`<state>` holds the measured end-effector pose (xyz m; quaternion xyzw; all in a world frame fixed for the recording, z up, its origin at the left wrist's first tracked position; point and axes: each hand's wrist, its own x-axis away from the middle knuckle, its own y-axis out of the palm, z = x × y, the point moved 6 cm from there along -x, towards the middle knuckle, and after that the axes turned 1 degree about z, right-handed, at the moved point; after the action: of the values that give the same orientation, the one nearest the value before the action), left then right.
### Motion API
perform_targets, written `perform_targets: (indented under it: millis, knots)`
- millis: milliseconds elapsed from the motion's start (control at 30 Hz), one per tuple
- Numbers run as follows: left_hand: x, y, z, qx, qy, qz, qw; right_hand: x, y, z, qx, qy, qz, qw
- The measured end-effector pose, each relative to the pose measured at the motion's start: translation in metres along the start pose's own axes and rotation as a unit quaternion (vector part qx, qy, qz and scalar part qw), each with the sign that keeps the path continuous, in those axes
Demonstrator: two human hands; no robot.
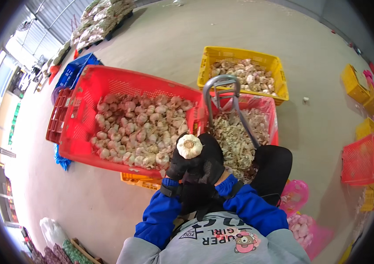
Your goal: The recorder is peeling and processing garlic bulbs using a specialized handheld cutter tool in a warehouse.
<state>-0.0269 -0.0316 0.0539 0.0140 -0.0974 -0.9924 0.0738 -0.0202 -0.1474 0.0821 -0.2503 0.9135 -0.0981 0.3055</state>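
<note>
A pale garlic bulb [189, 147] is held in my left hand [177, 165], which wears a black glove. Close beside it is my right hand [211, 160], gloved in black too; its fingers are curled, and whether anything lies in them is hidden. To the left, a large red plastic crate [91, 155] holds many garlic bulbs [140, 128]. Just beyond my hands, a grey metal cutter frame with a curved handle [221, 78] rises over a lined red crate [273, 123] of garlic skins and stalk scraps [236, 142].
A yellow crate [282, 79] of garlic bulbs stands behind the cutter frame. One loose bulb [306, 99] lies on the floor. Yellow and red crates [361, 160] line the right side. Pink bags of garlic [300, 227] sit beside me at lower right; a blue crate [74, 71] stands at upper left.
</note>
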Motion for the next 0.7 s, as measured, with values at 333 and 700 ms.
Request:
perform_targets:
  millis: [333,700]
  knots:
    - [-0.052,0.056,-0.03,0.062,-0.046,-0.035,0.996,0.025,-0.143,0.072,0.487,0.204,0.177,0.83]
    - [-0.08,0.075,-0.098,0.227,-0.162,-0.035,0.96,0.035,-0.17,0.062,0.302,0.314,0.014,0.9]
